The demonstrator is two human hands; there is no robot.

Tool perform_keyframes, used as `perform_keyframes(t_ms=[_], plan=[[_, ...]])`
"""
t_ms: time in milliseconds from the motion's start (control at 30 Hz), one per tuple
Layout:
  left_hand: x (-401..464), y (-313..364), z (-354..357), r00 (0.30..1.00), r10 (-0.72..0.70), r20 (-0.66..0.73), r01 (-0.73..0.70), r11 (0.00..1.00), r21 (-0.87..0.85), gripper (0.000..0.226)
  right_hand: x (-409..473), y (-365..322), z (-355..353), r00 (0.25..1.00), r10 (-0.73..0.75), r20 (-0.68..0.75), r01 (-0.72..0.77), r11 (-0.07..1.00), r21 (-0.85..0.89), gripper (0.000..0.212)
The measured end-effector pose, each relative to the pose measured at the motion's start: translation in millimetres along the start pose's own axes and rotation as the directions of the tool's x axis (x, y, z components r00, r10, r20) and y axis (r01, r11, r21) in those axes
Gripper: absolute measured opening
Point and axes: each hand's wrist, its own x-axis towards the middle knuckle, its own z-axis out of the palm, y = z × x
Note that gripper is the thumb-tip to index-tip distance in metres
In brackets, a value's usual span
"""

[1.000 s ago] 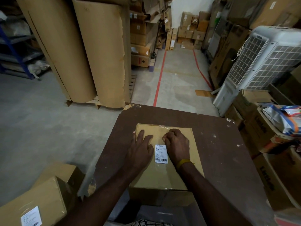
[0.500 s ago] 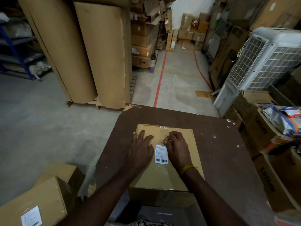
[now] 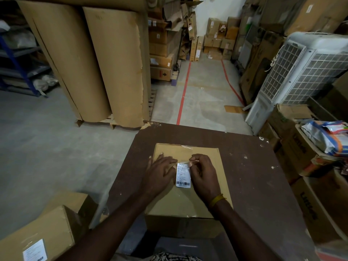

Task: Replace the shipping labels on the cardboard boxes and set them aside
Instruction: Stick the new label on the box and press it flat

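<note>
A flat cardboard box (image 3: 205, 155) lies on the dark brown table (image 3: 254, 185) in front of me. A white shipping label (image 3: 183, 176) with a barcode is stuck on its top, under clear tape. My left hand (image 3: 160, 172) lies flat on the box just left of the label, fingers straight. My right hand (image 3: 202, 174) has its fingers curled and pinches the label's upper edge, which is lifted a little off the box. A yellow band sits on my right wrist.
Two cardboard boxes (image 3: 37, 234), the near one labelled, stand on the floor at lower left. Big brown paper rolls (image 3: 113, 63) stand on a pallet ahead. A white air cooler (image 3: 301, 76) and open cartons (image 3: 305, 147) crowd the right side.
My right hand's fingers moved from the box top onto the label's upper edge and lifted it slightly. My left hand stayed pressed flat beside the label.
</note>
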Motion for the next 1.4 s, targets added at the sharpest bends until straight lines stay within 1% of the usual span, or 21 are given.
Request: perform_keyframes(t_ms=[33,100,167,267,300,400,467,567,667,733,800,900,967,1033,1100,1167,1233,1300,1333,1367,1400], plan=[[-1.0,1.1,-0.4,0.999,0.015,0.028,-0.014,0.999,-0.033,0.057,-1.5,0.7,-0.7,1.000,0.000,0.000,0.000,0.999,0.032,0.012],[-2.1,4.3,-0.6,0.998,0.024,0.066,-0.020,0.998,-0.053,0.050,-4.1,1.1,-2.1,0.999,0.039,0.014,-0.040,0.992,0.121,0.014],[-1.9,7.8,0.8,0.998,-0.005,0.066,0.009,0.998,-0.056,0.038,-5.5,-0.7,-3.0,0.994,0.104,0.046,-0.111,0.970,0.214,0.021],[1.3,11.7,4.2,0.999,-0.033,0.037,0.037,0.993,-0.114,0.013,-6.7,-5.1,-3.9,0.984,0.167,0.062,-0.178,0.948,0.263,0.033],[1.8,12.8,5.0,0.999,-0.035,0.031,0.039,0.988,-0.152,0.011,-7.6,-6.8,-4.7,0.978,0.198,0.068,-0.209,0.940,0.271,0.039],[3.8,9.3,10.5,0.999,-0.050,0.017,0.053,0.952,-0.301,0.026,-14.5,-7.8,-7.5,0.961,0.268,0.068,-0.277,0.934,0.228,0.069],[4.6,5.9,13.9,0.997,-0.071,0.007,0.068,0.927,-0.368,0.032,-19.8,-6.7,-10.9,0.953,0.297,0.067,-0.304,0.921,0.244,0.079],[3.7,6.5,15.0,0.994,-0.109,0.002,0.102,0.917,-0.386,0.040,-23.6,-0.8,-13.6,0.945,0.307,0.118,-0.327,0.912,0.246,0.073],[1.2,13.1,10.6,0.995,-0.103,0.020,0.101,0.896,-0.433,0.041,-21.7,3.3,-14.5,0.931,0.321,0.174,-0.363,0.863,0.351,0.069],[-1.5,16.3,8.3,0.995,-0.096,0.021,0.095,0.878,-0.470,0.033,-19.6,2.6,-16.0,0.922,0.331,0.202,-0.386,0.828,0.407,0.068],[-4.3,19.1,6.6,0.993,-0.112,0.034,0.114,0.863,-0.493,0.023,-17.9,1.5,-16.5,0.919,0.334,0.209,-0.392,0.822,0.413,0.068],[-7.0,21.6,3.7,0.992,-0.119,0.046,0.126,0.845,-0.520,0.018,-17.1,1.5,-15.2,0.916,0.338,0.215,-0.399,0.816,0.418,0.067],[-9.7,23.1,1.1,0.990,-0.124,0.064,0.138,0.810,-0.570,0.025,-16.6,1.5,-14.7,0.913,0.345,0.219,-0.407,0.809,0.425,0.067],[-12.1,22.7,0.0,0.991,-0.116,0.069,0.134,0.782,-0.608,0.039,-16.7,1.0,-15.0,0.911,0.349,0.219,-0.412,0.797,0.442,0.066],[-14.7,25.1,-1.4,0.990,-0.127,0.062,0.138,0.767,-0.627,0.043,-16.9,-0.4,-15.2,0.914,0.345,0.213,-0.405,0.790,0.461,0.064],[-16.0,31.1,-4.5,0.984,-0.166,0.057,0.160,0.709,-0.687,0.035,-16.3,-0.2,-15.6,0.912,0.349,0.216,-0.410,0.763,0.499,0.061],[-14.4,33.7,-7.0,0.969,-0.239,0.059,0.198,0.612,-0.766,0.025,-16.0,1.0,-17.1,0.911,0.352,0.218,-0.413,0.747,0.522,0.056],[-11.2,35.3,-11.7,0.947,-0.318,0.049,0.228,0.556,-0.799,0.021,-17.7,0.2,-19.3,0.929,0.320,0.183,-0.369,0.815,0.446,0.049],[-8.6,34.2,-13.8,0.936,-0.350,0.027,0.229,0.551,-0.803,0.018,-19.5,0.3,-20.8,0.943,0.289,0.164,-0.330,0.878,0.348,0.050],[-4.9,32.8,-15.9,0.926,-0.378,-0.003,0.225,0.557,-0.800,0.015,-22.1,2.0,-21.6,0.953,0.245,0.178,-0.279,0.939,0.202,0.055],[-0.8,30.8,-18.0,0.914,-0.403,-0.035,0.219,0.566,-0.795,0.013,-24.8,3.0,-21.7,0.948,0.192,0.252,-0.199,0.980,0.001,0.061]])
